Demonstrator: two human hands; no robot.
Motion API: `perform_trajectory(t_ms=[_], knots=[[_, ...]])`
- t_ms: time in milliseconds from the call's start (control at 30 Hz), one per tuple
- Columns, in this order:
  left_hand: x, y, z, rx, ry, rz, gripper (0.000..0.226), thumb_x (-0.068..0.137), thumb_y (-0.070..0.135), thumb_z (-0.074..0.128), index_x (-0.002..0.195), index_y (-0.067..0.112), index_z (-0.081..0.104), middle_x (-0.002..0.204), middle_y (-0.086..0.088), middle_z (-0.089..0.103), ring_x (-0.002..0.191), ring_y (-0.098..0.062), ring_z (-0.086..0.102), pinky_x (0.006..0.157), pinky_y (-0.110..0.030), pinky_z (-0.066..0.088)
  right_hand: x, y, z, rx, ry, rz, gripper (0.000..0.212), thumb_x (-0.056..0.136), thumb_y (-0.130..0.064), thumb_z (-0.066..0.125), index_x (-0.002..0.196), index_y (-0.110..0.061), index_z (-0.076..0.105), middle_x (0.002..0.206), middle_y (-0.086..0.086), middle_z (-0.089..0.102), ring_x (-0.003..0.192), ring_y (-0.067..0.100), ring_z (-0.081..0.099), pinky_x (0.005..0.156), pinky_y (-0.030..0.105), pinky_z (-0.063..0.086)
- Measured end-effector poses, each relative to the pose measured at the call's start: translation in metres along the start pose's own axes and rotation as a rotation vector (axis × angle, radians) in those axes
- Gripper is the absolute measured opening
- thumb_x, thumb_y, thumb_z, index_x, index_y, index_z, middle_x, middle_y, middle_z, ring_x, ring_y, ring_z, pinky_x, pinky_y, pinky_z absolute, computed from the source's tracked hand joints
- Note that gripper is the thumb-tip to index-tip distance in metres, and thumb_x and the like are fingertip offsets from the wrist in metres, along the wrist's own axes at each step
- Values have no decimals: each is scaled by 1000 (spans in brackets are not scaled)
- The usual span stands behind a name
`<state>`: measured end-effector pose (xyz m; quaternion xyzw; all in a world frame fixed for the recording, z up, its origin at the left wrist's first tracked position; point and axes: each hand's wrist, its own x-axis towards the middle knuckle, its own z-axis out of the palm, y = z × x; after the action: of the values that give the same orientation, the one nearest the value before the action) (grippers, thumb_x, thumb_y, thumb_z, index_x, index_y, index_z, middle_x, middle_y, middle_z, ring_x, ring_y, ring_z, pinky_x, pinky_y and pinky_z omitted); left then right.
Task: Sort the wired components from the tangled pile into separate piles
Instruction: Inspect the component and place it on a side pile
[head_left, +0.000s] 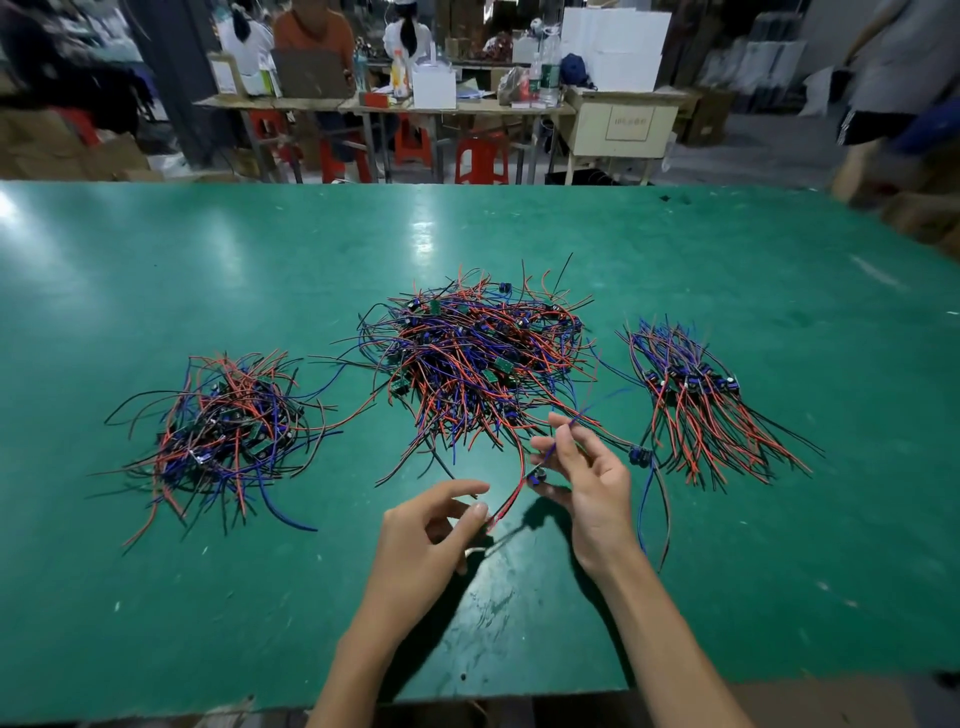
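Three heaps of wired components are spread on the green table (156, 270): a loose left pile (223, 421) well apart from the fingers, the tangled pile (478, 358) just beyond them, and a straighter right pile (696, 395) to their right. Red and black wires (511, 501) are pinched by the left hand (421, 540). A small component (535, 478) and its blue wire are gripped by the right hand (587, 483). Another component (640, 456) lies beside that hand. Red stools (480, 158) are seen beyond the table.

table (260, 270): green, semi-glossy, scuffed | wires (467, 358): smooth plastic insulation
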<state>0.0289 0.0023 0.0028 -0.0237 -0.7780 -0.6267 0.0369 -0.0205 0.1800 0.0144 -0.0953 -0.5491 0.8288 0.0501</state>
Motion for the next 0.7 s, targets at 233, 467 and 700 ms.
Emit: perform_trajectory(t_ms=[233, 467, 700], knots=[[14, -4, -12, -482, 160, -181, 21, 102, 11, 52, 105, 5, 72, 96, -17, 76, 49, -16, 54, 43, -21, 46, 87, -99, -25, -353, 123, -21, 11, 99, -25, 67, 97, -15, 73, 78, -5, 78, 49, 1, 58, 48, 19, 53], [19, -9, -15, -543, 159, -194, 23, 101, 10, 51, 104, 7, 73, 98, -17, 75, 55, -13, 57, 52, -20, 49, 157, -141, -70, -1440, 325, -7, 42, 91, -44, 72, 116, -10, 71, 124, 20, 69, 116, 35, 64, 94, 39, 52], [20, -10, -11, -550, 168, -198, 22, 102, 7, 50, 102, 3, 72, 91, -16, 73, 51, -12, 53, 43, -21, 46, 89, -99, -61, -1888, -175, 130, 44, 68, -72, 78, 83, -30, 75, 68, -11, 69, 74, 16, 64, 74, 28, 47]])
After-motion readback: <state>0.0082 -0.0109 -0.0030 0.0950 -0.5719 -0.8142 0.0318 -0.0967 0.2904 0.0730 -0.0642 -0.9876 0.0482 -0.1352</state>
